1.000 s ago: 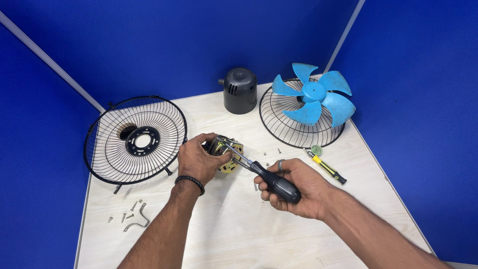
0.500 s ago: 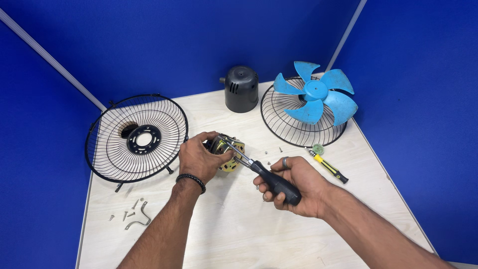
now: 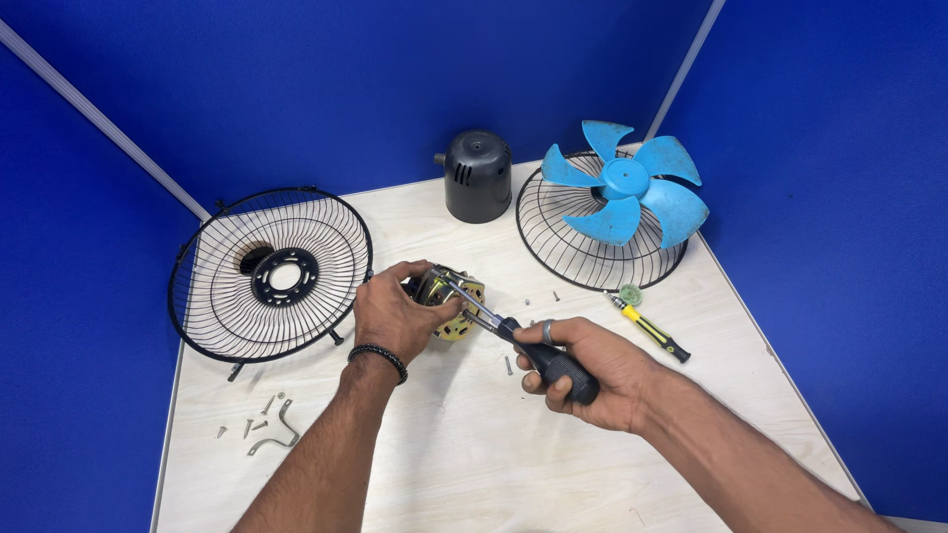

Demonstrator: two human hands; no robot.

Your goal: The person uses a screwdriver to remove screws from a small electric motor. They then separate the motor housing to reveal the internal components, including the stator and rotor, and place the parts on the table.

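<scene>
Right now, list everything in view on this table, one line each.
fan motor: 1, brass and silver, centre, under the left hand
pliers: 1, black grip, tips on the motor
rear guard: 1, black, left
front guard: 1, black, right rear
fan blade: 1, blue, on the front guard
motor cover: 1, black, rear centre
screwdriver: 1, yellow and black, right
loose screws and clip: several, silver, front left
table: 1, pale wood
left hand: on the motor
right hand: grips the pliers
</scene>
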